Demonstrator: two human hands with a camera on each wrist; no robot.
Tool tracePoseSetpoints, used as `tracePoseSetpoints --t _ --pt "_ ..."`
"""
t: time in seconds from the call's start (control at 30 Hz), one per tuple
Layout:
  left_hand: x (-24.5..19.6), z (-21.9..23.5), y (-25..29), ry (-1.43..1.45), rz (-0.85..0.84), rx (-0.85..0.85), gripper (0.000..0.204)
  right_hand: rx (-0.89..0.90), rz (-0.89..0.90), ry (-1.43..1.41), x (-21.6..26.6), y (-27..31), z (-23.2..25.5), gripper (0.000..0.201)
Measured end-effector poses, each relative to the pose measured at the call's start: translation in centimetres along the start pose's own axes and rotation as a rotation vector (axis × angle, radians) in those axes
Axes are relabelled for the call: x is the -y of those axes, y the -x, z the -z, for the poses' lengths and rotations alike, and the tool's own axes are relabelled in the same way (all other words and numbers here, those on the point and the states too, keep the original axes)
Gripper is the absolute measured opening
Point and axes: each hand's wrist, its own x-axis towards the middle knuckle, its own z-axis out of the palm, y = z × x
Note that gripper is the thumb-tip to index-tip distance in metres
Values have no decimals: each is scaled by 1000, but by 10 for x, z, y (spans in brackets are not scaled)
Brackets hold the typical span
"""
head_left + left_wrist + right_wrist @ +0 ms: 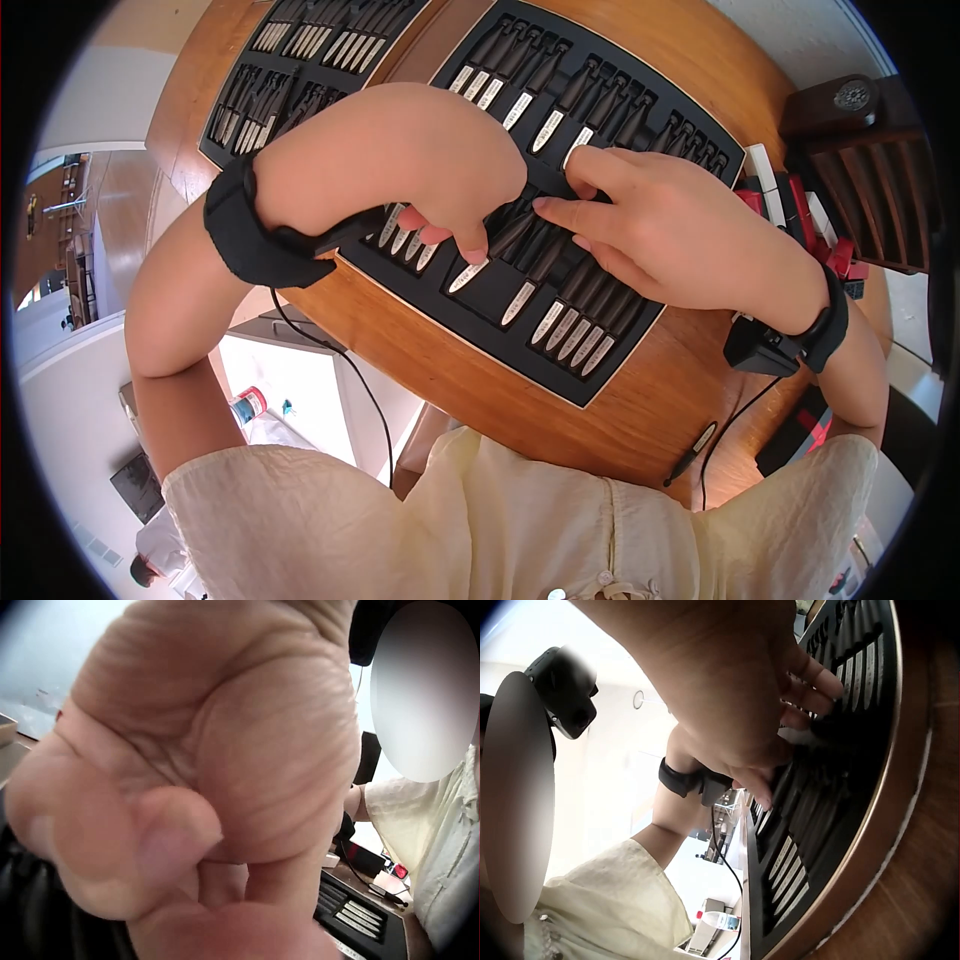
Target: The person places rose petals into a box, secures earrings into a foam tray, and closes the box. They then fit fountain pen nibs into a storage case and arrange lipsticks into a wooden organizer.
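Observation:
Several black pen-like tools with pointed white labels lie in rows in a large black tray (450,300). My left hand (400,150) arches over the tray's middle with its fingers curled under the palm. Its thumb lies on one black pen-like tool (510,238), just above the white label; the palm hides its index finger. Facing it from the right, my right hand (680,215) reaches over the tray, index finger stretched to this tool's dark end. In the right wrist view, the other fingers (814,694) of that hand are loosely bent above the tray.
A second black tray (290,85) of similar tools stands at the far left of the wooden table (430,350). One loose tool (692,455) lies near the table's front edge. Red and white boxes (800,210) are at the right, beside a dark slatted wooden piece (870,180).

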Motion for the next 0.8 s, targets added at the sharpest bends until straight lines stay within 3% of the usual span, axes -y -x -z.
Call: tracePoseSetpoints --t 0.1,0.17,0.2,0.27,0.5,0.57,0.7,0.77,0.8 --pt "3 -9 -4 -107 -21 -75 38 5 -8 -19 -2 0 0 29" --pt "6 -16 0 -180 -174 -326 41 -11 -3 -9 -3 1 -2 27" --pt "9 -22 1 -180 -174 -325 41 -11 -3 -11 -3 1 -2 27" --pt "13 -30 2 -190 -397 -616 41 -16 -4 -7 -2 0 -2 26" --pt "5 -22 6 -128 -217 -400 40 -4 10 -7 -2 0 0 24" --pt "10 -31 6 -129 -441 -620 39 0 14 2 -2 1 0 24" --pt "7 -33 5 -199 -365 -519 39 -32 34 17 -1 1 -5 24" --pt "11 -40 2 -213 -470 -719 36 -20 57 143 2 2 -4 24" --pt "12 -43 1 -217 -472 -717 36 -22 54 144 3 3 -4 24"
